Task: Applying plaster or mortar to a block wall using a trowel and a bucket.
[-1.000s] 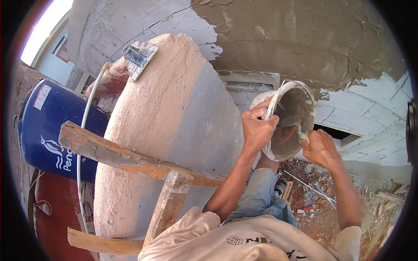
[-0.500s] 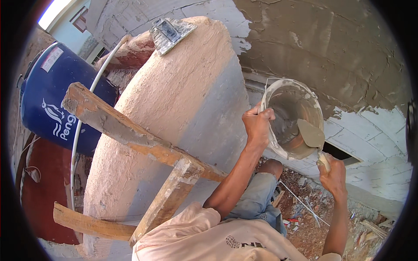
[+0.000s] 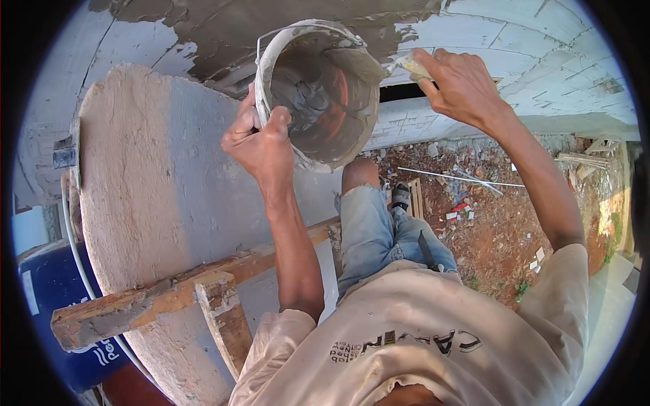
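My left hand [image 3: 264, 145] grips the near-left rim of a mortar-coated bucket [image 3: 311, 98], its fingers wrapped over the edge. The bucket is tipped toward me, with wet grey mortar on its bottom and sides. My right hand [image 3: 460, 88] is closed on the pale handle of a trowel [image 3: 413, 66] at the bucket's right rim; the blade is coated in mortar and hard to tell from the bucket wall. A flat plastering tool [image 3: 65, 152] lies at the far-left edge of a rough pink and grey masonry slab [image 3: 128, 183], left of my left hand.
A partly plastered block wall [image 3: 494, 30] with a dark opening [image 3: 396, 93] lies ahead. Wooden battens [image 3: 122, 308] cross the slab at lower left, beside a blue drum [image 3: 51, 294] and white pipe [image 3: 78, 254]. Debris-strewn ground [image 3: 481, 230] is far below, beside my legs.
My view has swung, and the slab and drum sit lower and farther left. Both hands and the bucket have moved up and left in the picture, the trowel now higher at the bucket's right rim.
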A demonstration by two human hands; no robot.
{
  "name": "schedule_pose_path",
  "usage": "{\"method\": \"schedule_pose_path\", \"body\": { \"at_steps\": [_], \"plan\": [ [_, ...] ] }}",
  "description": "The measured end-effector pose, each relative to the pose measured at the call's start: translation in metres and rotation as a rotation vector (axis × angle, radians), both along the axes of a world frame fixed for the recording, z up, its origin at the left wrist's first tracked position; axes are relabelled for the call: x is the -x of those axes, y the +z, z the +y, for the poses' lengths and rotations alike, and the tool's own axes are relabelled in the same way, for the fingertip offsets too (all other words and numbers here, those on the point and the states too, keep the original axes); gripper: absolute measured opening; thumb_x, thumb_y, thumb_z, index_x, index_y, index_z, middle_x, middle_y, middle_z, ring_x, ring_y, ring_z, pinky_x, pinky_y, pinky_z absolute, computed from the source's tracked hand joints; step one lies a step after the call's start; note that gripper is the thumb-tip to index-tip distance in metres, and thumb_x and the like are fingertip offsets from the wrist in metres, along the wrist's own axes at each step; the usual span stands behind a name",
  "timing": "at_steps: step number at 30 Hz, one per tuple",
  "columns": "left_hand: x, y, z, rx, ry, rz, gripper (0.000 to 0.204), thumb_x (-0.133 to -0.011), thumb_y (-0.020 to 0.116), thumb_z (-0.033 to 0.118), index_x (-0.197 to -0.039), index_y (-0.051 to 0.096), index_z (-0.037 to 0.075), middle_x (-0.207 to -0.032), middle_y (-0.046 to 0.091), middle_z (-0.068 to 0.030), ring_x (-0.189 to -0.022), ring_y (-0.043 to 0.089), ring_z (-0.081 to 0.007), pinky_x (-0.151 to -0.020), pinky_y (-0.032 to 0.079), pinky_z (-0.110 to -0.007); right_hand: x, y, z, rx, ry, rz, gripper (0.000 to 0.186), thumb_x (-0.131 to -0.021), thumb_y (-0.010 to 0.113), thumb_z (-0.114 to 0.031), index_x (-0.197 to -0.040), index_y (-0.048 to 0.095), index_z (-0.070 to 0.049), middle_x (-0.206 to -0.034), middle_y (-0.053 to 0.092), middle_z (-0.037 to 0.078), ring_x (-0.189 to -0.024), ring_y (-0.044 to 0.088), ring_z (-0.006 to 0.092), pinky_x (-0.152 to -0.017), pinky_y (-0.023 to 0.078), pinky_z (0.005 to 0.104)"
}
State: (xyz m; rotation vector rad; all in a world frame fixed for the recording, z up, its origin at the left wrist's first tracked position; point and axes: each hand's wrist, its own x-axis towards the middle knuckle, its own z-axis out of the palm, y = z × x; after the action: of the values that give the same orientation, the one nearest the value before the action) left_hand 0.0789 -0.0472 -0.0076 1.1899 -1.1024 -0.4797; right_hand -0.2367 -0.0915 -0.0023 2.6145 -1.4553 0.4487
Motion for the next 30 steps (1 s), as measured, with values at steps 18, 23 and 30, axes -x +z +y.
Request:
{"method": "schedule_pose_path", "body": {
  "at_steps": [18, 23, 30],
  "plan": [
    [0.040, 0.003, 0.001, 0.199, -0.419, -0.226, 0.012, -0.063, 0.061, -0.015, -0.059, 0.056, -0.004, -0.123, 0.074, -0.0281, -0.130, 0.068, -0.0357, -0.124, 0.035, -0.060, -0.057, -0.058, 0.052, -0.870, -0.068, -0.434, 0.051, -0.084, 0.069, -0.016, -0.134, 0.072, -0.005, -0.097, 0.075, 0.030, -0.092, 0.072, 0.0468, -0.085, 0.058, 0.0504],
    [0.039, -0.021, 0.011, 0.180, -0.411, -0.160, 0.008, -0.065, 0.062, -0.014, -0.062, 0.063, -0.007, -0.123, 0.075, -0.0281, -0.130, 0.068, -0.0340, -0.126, 0.032, -0.059, -0.067, -0.083, 0.062, -0.911, 0.019, -0.717, 0.048, -0.087, 0.074, -0.015, -0.133, 0.072, -0.001, -0.108, 0.076, 0.029, -0.094, 0.076, 0.0370, -0.088, 0.057, 0.0408],
    [0.016, -0.048, 0.019, -0.084, 0.062, 0.359, 0.015, -0.069, 0.063, -0.009, -0.080, 0.073, -0.008, -0.106, 0.078, -0.0207, -0.103, 0.073, -0.0229, -0.099, 0.055, -0.038, -0.059, -0.034, 0.056, -1.272, -0.281, -0.924, 0.039, -0.095, 0.076, -0.018, -0.129, 0.071, 0.001, -0.097, 0.073, 0.006, -0.085, 0.063, 0.0114, -0.079, 0.053, 0.0326]
  ]
}}
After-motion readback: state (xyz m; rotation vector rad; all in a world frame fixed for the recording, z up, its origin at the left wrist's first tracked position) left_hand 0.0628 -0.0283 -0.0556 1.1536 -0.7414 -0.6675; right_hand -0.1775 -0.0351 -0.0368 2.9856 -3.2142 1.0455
